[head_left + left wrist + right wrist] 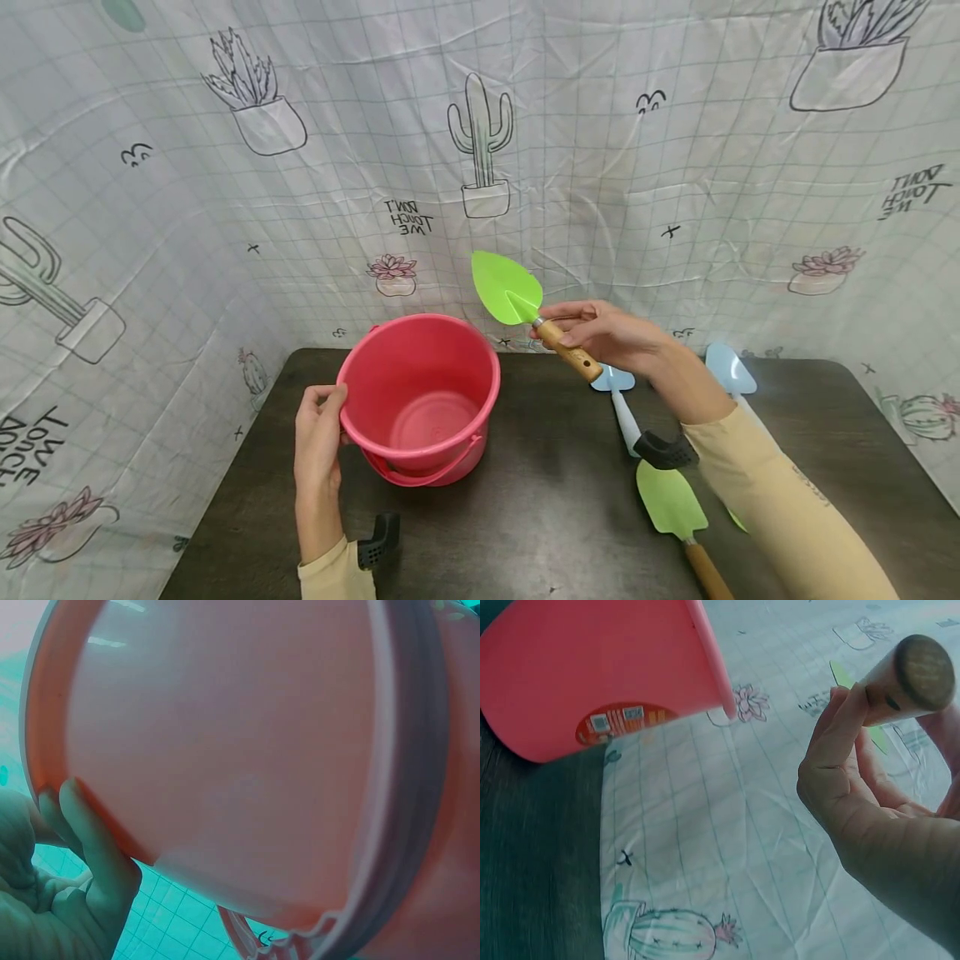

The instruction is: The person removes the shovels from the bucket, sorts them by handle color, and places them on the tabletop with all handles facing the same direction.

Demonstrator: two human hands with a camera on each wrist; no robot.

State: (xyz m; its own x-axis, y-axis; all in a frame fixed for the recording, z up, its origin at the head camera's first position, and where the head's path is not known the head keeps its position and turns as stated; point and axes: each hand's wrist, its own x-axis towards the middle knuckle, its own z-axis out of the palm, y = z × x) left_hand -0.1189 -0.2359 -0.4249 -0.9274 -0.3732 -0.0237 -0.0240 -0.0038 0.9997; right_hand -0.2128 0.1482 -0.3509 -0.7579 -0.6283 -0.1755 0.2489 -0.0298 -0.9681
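Observation:
A pinkish-red bucket (422,385) stands at the left of the dark table, its mouth tipped toward the head camera and nothing inside. My left hand (318,433) grips its rim from the left; the left wrist view shows the fingers (94,832) against the bucket wall (225,772). Above the table, right of the bucket, my right hand (600,329) holds a garden trowel (510,290) by its wooden handle. The bright green blade points up and left, apart from the bucket. In the right wrist view the handle's end (924,673) faces the camera, hiding most of the blade.
Beneath the right arm lie a small light-blue trowel (618,400), a second light-blue tool (730,371) and a green trowel (672,504) with a wooden handle. Another green edge (737,520) shows beside the sleeve. A cactus-print cloth (585,183) hangs behind the table (540,508).

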